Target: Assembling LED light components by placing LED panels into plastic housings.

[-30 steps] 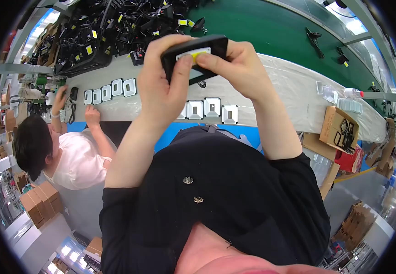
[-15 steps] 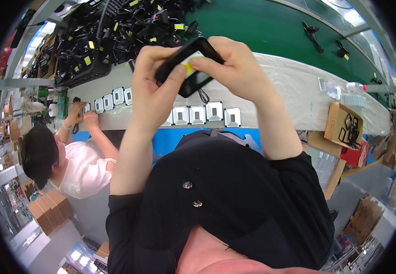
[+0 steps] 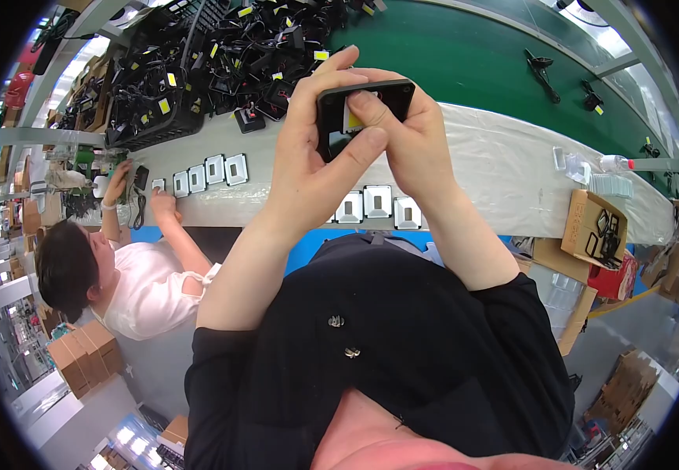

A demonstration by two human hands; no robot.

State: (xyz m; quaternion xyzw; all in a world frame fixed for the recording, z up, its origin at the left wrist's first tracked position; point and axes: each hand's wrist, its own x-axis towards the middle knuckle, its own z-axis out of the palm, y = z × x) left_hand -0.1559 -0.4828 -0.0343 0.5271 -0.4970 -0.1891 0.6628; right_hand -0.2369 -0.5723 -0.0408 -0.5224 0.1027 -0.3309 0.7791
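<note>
Raised over the bench, a small black LED floodlight (image 3: 335,113) with a yellow chip in a pale square is held between both my hands. My left hand (image 3: 300,160) wraps its left side, with the thumb reaching across the lower front. My right hand (image 3: 422,145) grips the right side, and its thumb presses on the face by the yellow chip, partly covering it. Below my hands, a row of silver square reflectors with dark centre openings (image 3: 377,202) lies along the bench's near edge. My left forearm hides part of that row.
A pile of black lamps with cords (image 3: 265,66) spreads beyond my hands, beside a black crate (image 3: 151,129). At left a co-worker (image 3: 148,290) handles parts beside more reflectors (image 3: 214,168). A cardboard box (image 3: 578,219) of black frames and a red-capped bottle (image 3: 612,163) stand right.
The floodlight has turned from a slant to nearly level and shifted right in view with both hands. My right thumb has moved up its face. The co-worker's left hand has moved farther away from the other.
</note>
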